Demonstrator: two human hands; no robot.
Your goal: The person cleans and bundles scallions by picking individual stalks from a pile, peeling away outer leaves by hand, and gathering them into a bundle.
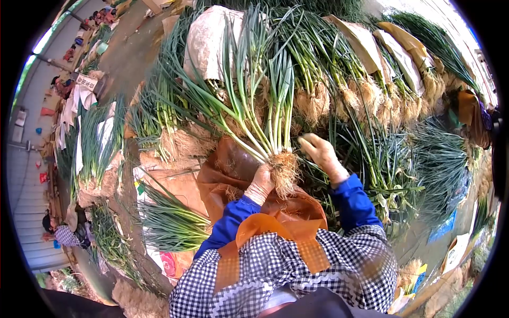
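Note:
My left hand (262, 183) is closed around the lower end of a bunch of green onions (260, 135), just beside its tangled roots (285, 168). The long leaves fan upward and away from me over the pile behind. To the right of the white stalks is my right hand (320, 152), its fingers bent and drawn together; whether something small is between them I cannot make out. Below the bunch, an orange-brown plastic apron (233, 164) covers my lap.
Rooty bundles of green onions (313, 98) line the far side, some wrapped in tan sheets (360, 42) or a white sack (208, 45). Loose greens (175, 220) lie at left on cardboard (172, 185). More onions (437, 164) are heaped at right. Another person (66, 233) is at far left.

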